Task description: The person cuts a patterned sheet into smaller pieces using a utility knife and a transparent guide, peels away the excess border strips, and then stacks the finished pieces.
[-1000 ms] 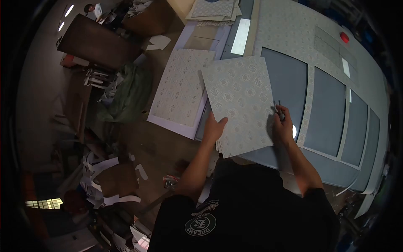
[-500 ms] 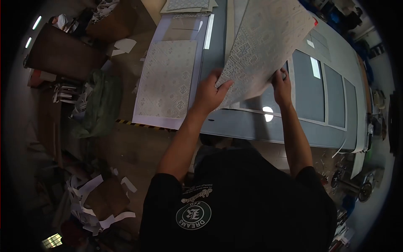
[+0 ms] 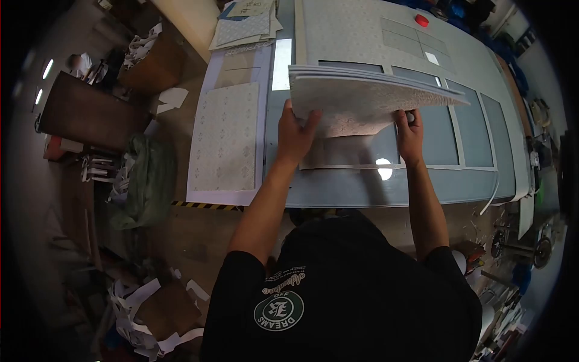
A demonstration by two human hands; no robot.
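Observation:
I hold a stack of patterned sheets (image 3: 362, 99) nearly level above the grey machine top (image 3: 338, 187). My left hand (image 3: 295, 136) grips the stack's near left edge. At the near right edge my right hand (image 3: 410, 133) grips it too, with a small dark tool pinched in the fingers. Another patterned sheet (image 3: 344, 151) lies flat on the machine's glass panel just under the stack. The stack's far right corner sticks out over the window panels (image 3: 470, 120).
A patterned sheet on a white board (image 3: 226, 142) lies to the left of the machine. More sheets (image 3: 247, 27) are stacked at the far end. A red button (image 3: 422, 20) sits on the machine. Green bag (image 3: 145, 175) and paper scraps (image 3: 139, 308) litter the floor at left.
The sheets were flat under my hands, then lifted and tipped up steeply. Now they are swung down to near level over the machine's glass, and my view has shifted over the machine.

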